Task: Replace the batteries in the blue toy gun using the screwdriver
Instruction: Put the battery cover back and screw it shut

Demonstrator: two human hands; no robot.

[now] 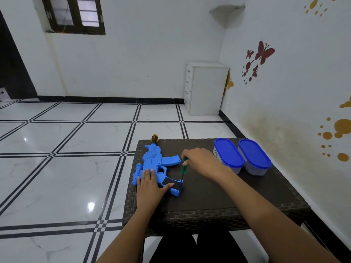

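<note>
The blue toy gun (153,160) lies flat on the left part of the dark woven table (209,196), its yellow-and-black muzzle pointing away from me. My left hand (149,184) presses flat on the gun's body, thumb stretched along the black grip. My right hand (201,161) grips the green-handled screwdriver (183,168) near its top. The screwdriver stands almost upright, with its tip down on the butt end of the grip, where a dark panel shows.
Two clear tubs with blue lids (228,153) (254,155) stand side by side at the table's far right, close to the wall. A white drawer cabinet (206,88) stands in the room's corner. Glossy tiled floor lies to the left.
</note>
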